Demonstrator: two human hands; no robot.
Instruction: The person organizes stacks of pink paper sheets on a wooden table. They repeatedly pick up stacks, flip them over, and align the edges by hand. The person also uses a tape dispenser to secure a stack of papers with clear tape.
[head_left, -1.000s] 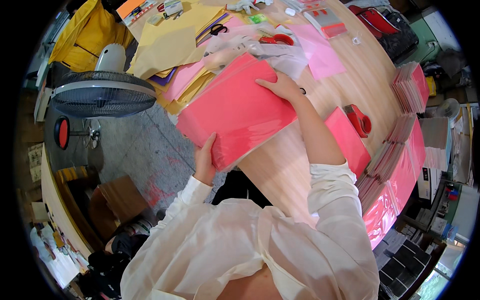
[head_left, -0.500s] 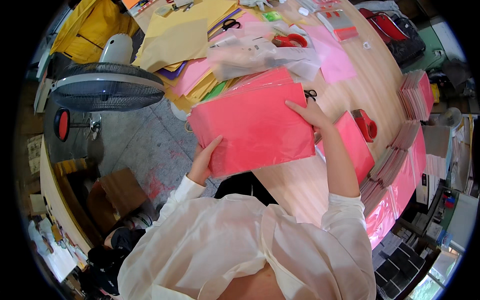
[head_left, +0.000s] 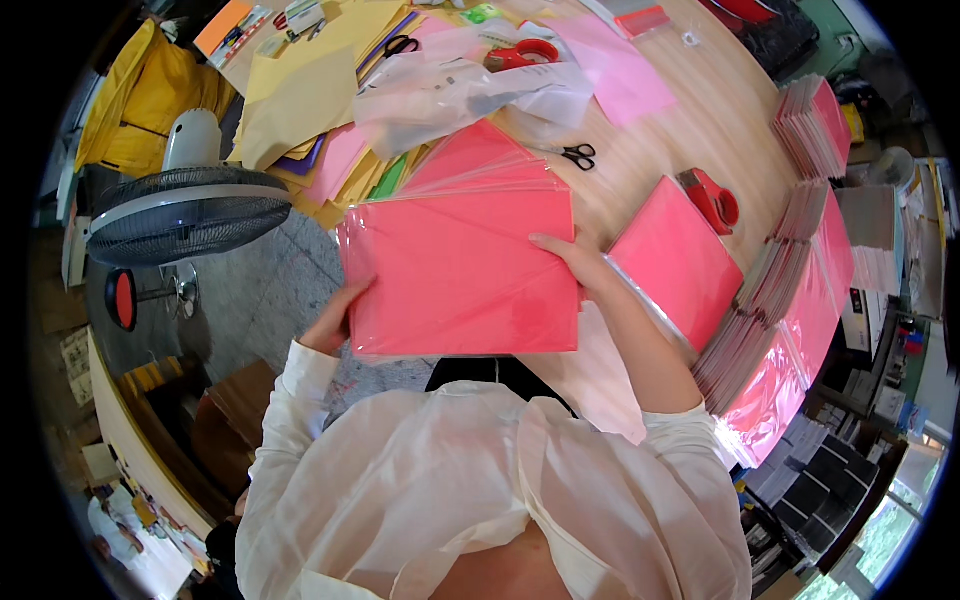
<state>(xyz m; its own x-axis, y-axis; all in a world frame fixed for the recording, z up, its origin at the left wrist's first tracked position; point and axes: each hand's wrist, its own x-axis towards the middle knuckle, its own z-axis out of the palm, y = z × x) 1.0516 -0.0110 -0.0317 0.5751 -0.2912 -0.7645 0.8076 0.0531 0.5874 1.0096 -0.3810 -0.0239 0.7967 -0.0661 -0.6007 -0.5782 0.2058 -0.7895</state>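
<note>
Between my two hands is a stack of pink-red paper packs in clear plastic sleeves, tilted toward me over the table's near edge. My left hand grips its left side, thumb on the front and fingers mostly hidden behind. My right hand holds the right edge, thumb on top and the other fingers out of sight underneath. Loose plastic overhangs the stack's left side. Behind it more pink-red packs fan out on the table. Another pink-red pack lies flat right of my right forearm.
Black scissors and a red tape dispenser lie beyond. Bundled packs line the table's right edge. Yellow envelopes, plastic bags and a second red tape dispenser cover the far side. A fan stands left.
The held stack has shifted left in view and sits more level. More of the scissors and of the flat pack on the right now shows. The whole view has turned slightly.
</note>
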